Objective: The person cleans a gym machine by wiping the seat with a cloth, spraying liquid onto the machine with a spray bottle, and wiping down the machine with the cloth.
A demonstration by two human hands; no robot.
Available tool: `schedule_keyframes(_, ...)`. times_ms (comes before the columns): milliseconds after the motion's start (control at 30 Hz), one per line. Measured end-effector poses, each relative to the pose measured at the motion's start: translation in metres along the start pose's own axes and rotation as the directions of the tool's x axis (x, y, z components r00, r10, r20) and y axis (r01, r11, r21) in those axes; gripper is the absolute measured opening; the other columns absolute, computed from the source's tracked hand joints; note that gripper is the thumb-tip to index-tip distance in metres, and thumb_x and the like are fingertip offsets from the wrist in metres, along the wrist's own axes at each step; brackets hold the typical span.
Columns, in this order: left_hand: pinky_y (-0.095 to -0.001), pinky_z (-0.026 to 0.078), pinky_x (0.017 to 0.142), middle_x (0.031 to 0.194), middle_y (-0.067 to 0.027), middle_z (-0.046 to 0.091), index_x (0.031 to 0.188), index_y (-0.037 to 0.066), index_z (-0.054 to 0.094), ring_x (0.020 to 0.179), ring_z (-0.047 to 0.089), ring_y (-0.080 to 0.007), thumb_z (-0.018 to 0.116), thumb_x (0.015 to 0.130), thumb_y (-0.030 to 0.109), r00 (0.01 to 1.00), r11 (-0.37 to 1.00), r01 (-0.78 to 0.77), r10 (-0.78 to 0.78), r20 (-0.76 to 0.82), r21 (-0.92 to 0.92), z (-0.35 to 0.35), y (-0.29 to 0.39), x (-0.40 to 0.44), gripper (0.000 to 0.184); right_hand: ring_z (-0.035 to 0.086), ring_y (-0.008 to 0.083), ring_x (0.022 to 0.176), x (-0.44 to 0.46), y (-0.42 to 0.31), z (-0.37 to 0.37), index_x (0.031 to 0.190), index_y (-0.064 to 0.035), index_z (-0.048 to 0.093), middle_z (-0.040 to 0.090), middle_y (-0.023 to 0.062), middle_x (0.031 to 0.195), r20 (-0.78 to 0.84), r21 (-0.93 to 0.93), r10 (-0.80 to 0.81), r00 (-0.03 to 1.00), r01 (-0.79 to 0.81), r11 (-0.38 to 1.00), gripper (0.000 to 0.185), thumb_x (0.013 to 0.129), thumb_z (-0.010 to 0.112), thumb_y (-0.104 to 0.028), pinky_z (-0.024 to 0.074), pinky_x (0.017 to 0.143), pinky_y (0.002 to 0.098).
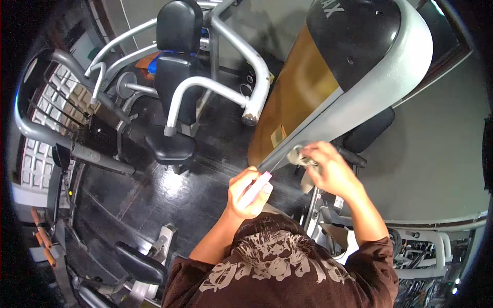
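Observation:
My left hand [241, 196] is closed around a slim pale pink stick-like object [256, 188], whose kind I cannot make out. The pink end points up and right towards the edge of a tall weight machine's silver frame [354, 118]. My right hand [334, 172] is closed on a crumpled greyish cloth [303, 156], held against or just in front of that frame; whether it touches is unclear. Part of the cloth hangs below the fingers. Beside the frame is the machine's amber see-through panel [298, 82], with a small yellowish label [278, 135] near its lower end.
A seated exercise machine with a black backrest [177, 77] and white lever arms [205, 84] stands ahead to the left. A black padded bench [139, 263] is at lower left. Dark floor [205, 164] lies between the machines. Another white-framed machine [423, 251] stands at right.

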State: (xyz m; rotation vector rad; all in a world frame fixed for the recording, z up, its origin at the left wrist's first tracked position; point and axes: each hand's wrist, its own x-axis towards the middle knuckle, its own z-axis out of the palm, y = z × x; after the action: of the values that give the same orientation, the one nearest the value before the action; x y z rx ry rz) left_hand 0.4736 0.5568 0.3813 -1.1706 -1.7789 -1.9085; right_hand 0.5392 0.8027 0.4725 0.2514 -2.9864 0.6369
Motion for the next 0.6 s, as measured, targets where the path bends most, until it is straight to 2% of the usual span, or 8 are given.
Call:
schedule_keyframes(100, -0.0349, 0.051, 0.058, 0.08, -0.0144, 0.067, 0.098, -0.009, 0.067, 0.063, 0.063, -0.0259, 0.071, 0.094, 0.015, 0.995, 0.994, 0.079, -0.074, 0.065, -0.074, 0.004, -0.012, 0.006, 0.025, 0.062, 0.0343, 0.11, 0.006, -0.01, -0.044, 0.116, -0.0021, 0.067, 0.064, 0.0159, 0.119, -0.288, -0.095, -0.107, 0.952, 0.082, 0.992, 0.045, 0.072, 0.072, -0.002, 0.0503, 0.097, 0.0435)
schedule_keyframes(167, -0.0344, 0.049, 0.058, 0.078, -0.0139, 0.066, 0.096, -0.008, 0.068, 0.062, 0.061, -0.0259, 0.074, 0.091, 0.014, 0.997, 0.996, 0.04, -0.035, 0.062, -0.085, 0.005, -0.019, 0.01, 0.023, 0.062, 0.0343, 0.105, 0.008, -0.02, -0.064, 0.117, -0.0028, 0.068, 0.066, 0.0156, 0.118, -0.5, -0.161, -0.159, 0.851, 0.088, 0.983, 0.047, 0.07, 0.072, 0.001, 0.0519, 0.092, 0.0416)
schedule_keyframes(233, -0.0342, 0.044, 0.053, 0.076, -0.0133, 0.062, 0.095, -0.008, 0.069, 0.06, 0.057, -0.0263, 0.076, 0.086, 0.008, 0.999, 0.994, -0.018, 0.024, 0.048, -0.108, 0.004, -0.029, 0.013, 0.019, 0.061, 0.0331, 0.102, 0.014, -0.033, -0.077, 0.117, -0.005, 0.069, 0.065, 0.0131, 0.12, -0.59, -0.342, -0.208, 0.78, -0.008, 0.94, 0.052, 0.067, 0.074, 0.002, 0.0505, 0.088, 0.0421)
schedule_keyframes(367, -0.0339, 0.044, 0.055, 0.075, -0.0127, 0.062, 0.092, -0.005, 0.068, 0.06, 0.057, -0.025, 0.077, 0.087, 0.009, 0.981, 0.974, 0.13, -0.099, 0.17, -0.184, -0.015, -0.049, 0.023, 0.017, 0.056, 0.0241, 0.096, 0.045, -0.057, -0.076, 0.117, -0.0137, 0.071, 0.063, 0.0007, 0.121, -0.507, -0.716, -0.175, 0.844, -0.3, 0.63, 0.048, 0.069, 0.075, -0.009, 0.0377, 0.085, 0.0415)
schedule_keyframes(400, -0.0338, 0.044, 0.055, 0.075, -0.0125, 0.062, 0.091, -0.004, 0.068, 0.06, 0.057, -0.0245, 0.077, 0.087, 0.009, 0.967, 0.965, 0.177, -0.133, 0.219, -0.194, -0.024, -0.054, 0.027, 0.016, 0.055, 0.0234, 0.096, 0.054, -0.055, -0.069, 0.115, -0.0148, 0.071, 0.063, -0.0015, 0.117, -0.504, -0.767, -0.177, 0.846, -0.343, 0.543, 0.039, 0.077, 0.07, -0.017, 0.0367, 0.086, 0.0427)
schedule_keyframes(433, -0.0337, 0.044, 0.055, 0.075, -0.0124, 0.062, 0.09, -0.004, 0.067, 0.06, 0.057, -0.024, 0.077, 0.087, 0.009, 0.947, 0.952, 0.23, -0.172, 0.272, -0.202, -0.033, -0.058, 0.03, 0.016, 0.055, 0.023, 0.097, 0.063, -0.055, -0.063, 0.11, -0.0144, 0.072, 0.061, -0.0013, 0.112, -0.497, -0.787, -0.158, 0.853, -0.366, 0.497, 0.031, 0.08, 0.065, -0.021, 0.0365, 0.085, 0.0441)
schedule_keyframes(500, -0.0333, 0.043, 0.055, 0.074, -0.0112, 0.061, 0.089, -0.003, 0.066, 0.059, 0.056, -0.0221, 0.077, 0.087, 0.009, 0.957, 0.961, 0.188, -0.131, 0.261, -0.205, -0.048, -0.064, 0.04, 0.015, 0.055, 0.0221, 0.099, 0.075, -0.04, -0.044, 0.105, -0.0146, 0.072, 0.058, -0.0014, 0.109, -0.459, -0.854, -0.167, 0.872, -0.382, 0.355, 0.028, 0.08, 0.064, -0.024, 0.0359, 0.085, 0.0457)
schedule_keyframes(600, -0.0328, 0.042, 0.054, 0.072, -0.0106, 0.059, 0.088, -0.003, 0.066, 0.058, 0.056, -0.0217, 0.077, 0.086, 0.008, 0.953, 0.964, 0.171, -0.109, 0.281, -0.205, -0.076, -0.074, 0.053, 0.016, 0.054, 0.0201, 0.105, 0.089, -0.04, -0.022, 0.098, -0.0147, 0.073, 0.057, -0.0026, 0.11, -0.428, -0.879, -0.092, 0.899, -0.391, 0.271, 0.022, 0.08, 0.066, -0.024, 0.0366, 0.088, 0.0493)
